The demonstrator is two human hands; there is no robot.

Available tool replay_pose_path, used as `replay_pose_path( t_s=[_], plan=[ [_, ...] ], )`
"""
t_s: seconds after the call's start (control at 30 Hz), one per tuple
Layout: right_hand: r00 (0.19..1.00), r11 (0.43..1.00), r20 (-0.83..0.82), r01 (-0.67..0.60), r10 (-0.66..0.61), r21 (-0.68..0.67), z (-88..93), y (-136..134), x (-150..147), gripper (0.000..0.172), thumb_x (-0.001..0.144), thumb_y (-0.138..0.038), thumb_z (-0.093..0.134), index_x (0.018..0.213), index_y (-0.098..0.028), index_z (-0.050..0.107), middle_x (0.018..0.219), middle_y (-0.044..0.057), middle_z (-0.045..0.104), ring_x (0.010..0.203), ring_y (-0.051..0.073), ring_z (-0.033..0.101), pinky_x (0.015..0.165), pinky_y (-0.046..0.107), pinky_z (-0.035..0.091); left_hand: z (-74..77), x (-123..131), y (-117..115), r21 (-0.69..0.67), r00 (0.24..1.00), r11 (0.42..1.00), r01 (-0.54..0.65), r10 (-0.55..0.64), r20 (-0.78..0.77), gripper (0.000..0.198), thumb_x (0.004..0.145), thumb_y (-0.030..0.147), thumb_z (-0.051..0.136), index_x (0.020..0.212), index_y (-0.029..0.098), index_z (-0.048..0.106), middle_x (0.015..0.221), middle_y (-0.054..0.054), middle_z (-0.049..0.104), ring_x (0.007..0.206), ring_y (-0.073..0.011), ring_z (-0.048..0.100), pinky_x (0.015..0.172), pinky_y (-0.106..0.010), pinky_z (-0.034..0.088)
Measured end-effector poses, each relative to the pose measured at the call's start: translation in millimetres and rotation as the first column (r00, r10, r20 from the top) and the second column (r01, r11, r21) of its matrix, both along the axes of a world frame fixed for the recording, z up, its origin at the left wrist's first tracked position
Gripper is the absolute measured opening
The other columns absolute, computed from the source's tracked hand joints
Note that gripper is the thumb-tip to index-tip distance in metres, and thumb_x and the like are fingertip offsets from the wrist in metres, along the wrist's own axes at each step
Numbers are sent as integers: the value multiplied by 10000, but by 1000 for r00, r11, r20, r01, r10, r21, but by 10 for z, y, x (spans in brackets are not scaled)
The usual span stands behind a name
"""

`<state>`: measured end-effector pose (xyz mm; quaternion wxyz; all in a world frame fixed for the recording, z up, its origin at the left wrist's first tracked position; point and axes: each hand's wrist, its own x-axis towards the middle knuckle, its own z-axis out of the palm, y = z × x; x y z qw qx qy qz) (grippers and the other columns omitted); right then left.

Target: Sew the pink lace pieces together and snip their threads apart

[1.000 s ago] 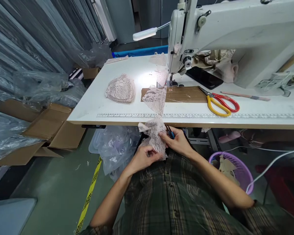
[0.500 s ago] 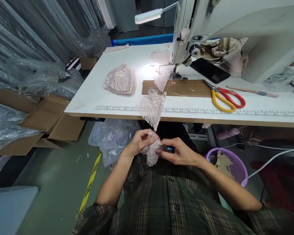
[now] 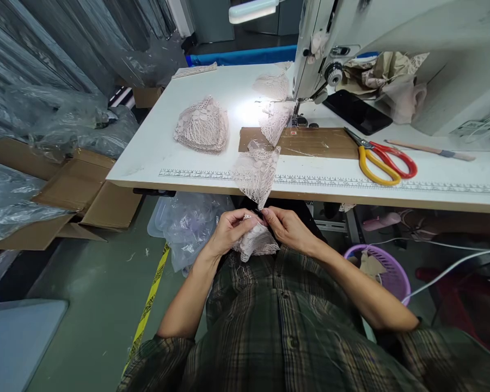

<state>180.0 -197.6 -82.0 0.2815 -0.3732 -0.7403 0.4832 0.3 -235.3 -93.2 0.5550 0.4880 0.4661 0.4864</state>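
Below the table edge, my left hand point(image 3: 229, 233) pinches a pale pink lace piece point(image 3: 255, 243) that hangs over my lap. My right hand point(image 3: 291, 230) is closed close beside it, around small thread snips point(image 3: 258, 213); only a dark tip shows between the hands, the rest being hidden by fingers. Right above my fingertips, the point of another lace piece point(image 3: 256, 170) droops over the table edge. That piece joins at its upper corner to a further lace piece point(image 3: 274, 121) lying by the sewing machine's needle.
A stack of lace pieces point(image 3: 202, 126) sits left on the white table point(image 3: 147, 147). Right of the sewing machine point(image 3: 318, 49) foot lie scissors point(image 3: 381, 163), a black phone point(image 3: 356, 111) and a pencil point(image 3: 430, 149). A purple basket point(image 3: 396, 275) stands below; cardboard boxes point(image 3: 79, 190) are at left.
My right hand has moved up and slightly left, to the drooping lace point. The snips' blue handle has gone out of sight. The held lace has spread to the right.
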Motion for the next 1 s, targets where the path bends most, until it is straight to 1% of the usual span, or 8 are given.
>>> replay_pose_path(
  t_s=[0.23, 0.37, 0.47, 0.63, 0.73, 0.87, 0.93, 1.0],
  plan=[
    [999, 999, 15, -44, 43, 16, -67, -60, 29, 464, 980, -559, 334, 745, -198, 508, 636, -23, 485, 595, 119, 425, 579, 258, 318, 27, 9, -11, -53, 998, 997, -58, 57, -21, 255, 728, 401, 744, 682, 155, 694, 668, -21, 650, 608, -123, 558, 582, -229, 434],
    [998, 998, 62, 14, -18, 59, -85, -58, -32, 438, 976, -532, 358, 705, -208, 471, 607, -27, 446, 574, 120, 389, 581, 271, 298, 41, 16, -20, -78, 997, 995, -69, 66, -47, 275, 711, 415, 745, 651, 157, 670, 616, -3, 602, 549, -103, 499, 532, -222, 397],
    [998, 998, -22, 57, -57, -16, -128, -89, -61, 433, 970, -558, 352, 743, -210, 472, 641, -26, 453, 602, 121, 405, 587, 263, 325, 48, 17, -35, -87, 998, 995, -52, 47, -52, 274, 712, 416, 734, 667, 152, 680, 648, -16, 631, 577, -111, 527, 558, -225, 415],
    [988, 976, -117, -117, 96, -186, -301, -207, 4, 381, 885, -582, 528, 823, -219, 430, 672, -59, 400, 578, 98, 357, 530, 227, 320, -38, -5, -24, -127, 998, 991, -37, 31, -47, 291, 739, 439, 702, 723, 151, 672, 699, -29, 666, 607, -131, 580, 581, -234, 451],
    [994, 990, 58, -87, 94, -109, -420, -226, 101, 339, 848, -509, 608, 804, -218, 440, 664, -58, 436, 556, 98, 369, 530, 235, 305, -125, -27, 29, -57, 968, 996, -66, 50, -246, 289, 755, 441, 685, 803, 156, 702, 772, -47, 690, 706, -167, 626, 649, -257, 485],
    [971, 997, 235, 33, -49, 70, -435, -177, 245, 288, 849, -479, 603, 842, -218, 481, 683, -38, 511, 549, 115, 428, 554, 255, 324, -108, -3, 62, 145, 854, 989, -25, 97, -511, 386, 691, 395, 773, 1014, 191, 722, 1012, -74, 705, 895, -202, 639, 794, -292, 494],
    [976, 990, 186, 91, -110, 108, -360, -154, 292, 270, 857, -463, 591, 817, -220, 480, 685, -29, 521, 554, 117, 437, 554, 257, 342, -17, 58, 52, 169, 864, 985, -19, 102, -494, 324, 733, 424, 743, 939, 176, 726, 883, -54, 709, 751, -163, 618, 711, -265, 483],
    [983, 982, 90, 149, -160, 118, -246, -143, 310, 251, 870, -432, 573, 781, -222, 469, 667, -27, 511, 554, 116, 427, 545, 255, 351, 102, 147, 50, 204, 863, 974, -94, 182, -471, 300, 782, 465, 690, 743, 167, 693, 651, -3, 636, 572, -115, 523, 587, -232, 427]
  ],
)
